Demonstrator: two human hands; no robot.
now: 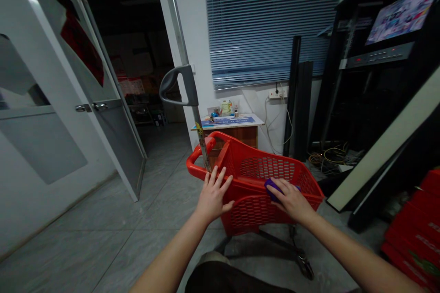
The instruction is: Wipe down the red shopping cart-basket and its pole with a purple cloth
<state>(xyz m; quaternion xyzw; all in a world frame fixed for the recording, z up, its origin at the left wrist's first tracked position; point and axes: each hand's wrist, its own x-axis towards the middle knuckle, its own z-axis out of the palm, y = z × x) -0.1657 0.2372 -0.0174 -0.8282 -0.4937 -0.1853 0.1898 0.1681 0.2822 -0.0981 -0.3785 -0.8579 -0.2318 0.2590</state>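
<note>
A red plastic shopping cart [254,208] with a slotted basket stands in front of me. My left hand [213,194] rests at its near rim by the handle end, fingers spread and holding nothing. Under my right hand [292,199] is a purple cloth [272,191], gripped against the near rim farther right; much of the cloth is hidden by the fingers. A metal pole with a grey loop handle [190,84] rises at the cart's red push handle [196,160]. Its lower end is near my left fingertips.
To the left a grey door [117,132] stands ajar beside a dark doorway. A small wooden cabinet [245,135] with items on top is behind the cart. On the right are leaning panels [385,142], tangled cables [330,155], a lit screen [402,13] and stacked red boxes [417,224].
</note>
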